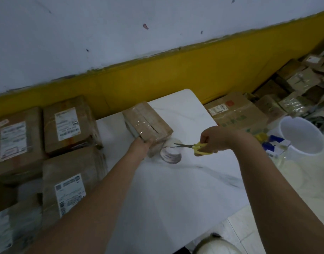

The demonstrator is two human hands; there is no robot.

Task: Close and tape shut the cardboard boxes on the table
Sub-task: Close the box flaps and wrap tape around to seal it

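Cardboard box (147, 122) under left hand (140, 146), scissors (192, 146) in right hand (212, 139)

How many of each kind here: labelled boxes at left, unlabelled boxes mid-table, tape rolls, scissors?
labelled boxes: 3
unlabelled box: 1
tape roll: 1
scissors: 1
Total: 6

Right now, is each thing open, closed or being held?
small box, flaps closed, clear tape across top, left hand holds its near end
tape roll, beside the small box, at the scissor tips
scissors, blades slightly open, gripped by right hand
labelled boxes, closed and taped
white bucket, open top, looks empty
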